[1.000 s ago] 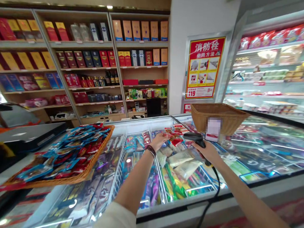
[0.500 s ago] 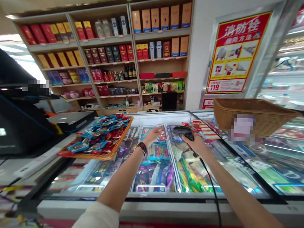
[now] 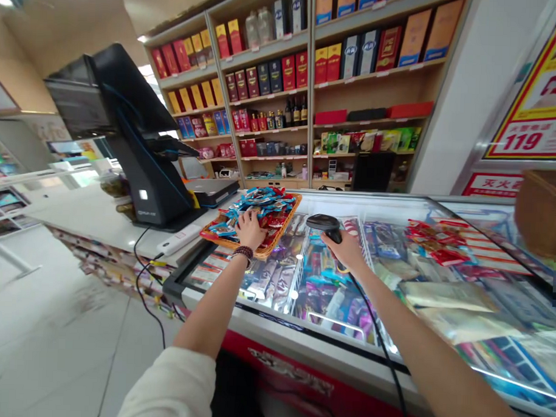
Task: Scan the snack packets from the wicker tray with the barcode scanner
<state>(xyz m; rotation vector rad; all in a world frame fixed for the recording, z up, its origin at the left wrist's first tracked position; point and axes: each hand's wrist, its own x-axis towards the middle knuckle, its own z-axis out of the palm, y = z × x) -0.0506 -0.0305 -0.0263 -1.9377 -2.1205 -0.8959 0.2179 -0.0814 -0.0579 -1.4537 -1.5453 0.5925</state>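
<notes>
Dozens of snack packets (image 3: 264, 197): blue and red wrappers lie heaped in a shallow orange wicker basket (image 3: 293, 216) at the left end of a glass-topped freezer.
Left hand (image 3: 250, 230): reaches onto the near side of the heap, fingers slightly spread over the wrappers; whether they pinch one cannot be told. A beaded bracelet (image 3: 244, 251) circles the wrist.
Barcode scanner (image 3: 324, 223): black, held above the glass, the right hand's (image 3: 347, 250) fingers curled around its handle; its cord (image 3: 378, 333) trails over the front edge.
Freezer (image 3: 301, 338): bagged goods show beneath the glass among white wire dividers; a loose pile of red packets (image 3: 441, 238) lies right of the scanner.
Counter (image 3: 72, 207): white, running off to the left, bearing a black terminal (image 3: 142, 179) near the basket.
Back wall: wooden shelves (image 3: 310, 112) line up boxes and bottles, next to a pale pillar; at far right, a red-and-yellow sign (image 3: 531, 120) reads "119".
Floor (image 3: 73, 323): pale and tiled, lower left.
</notes>
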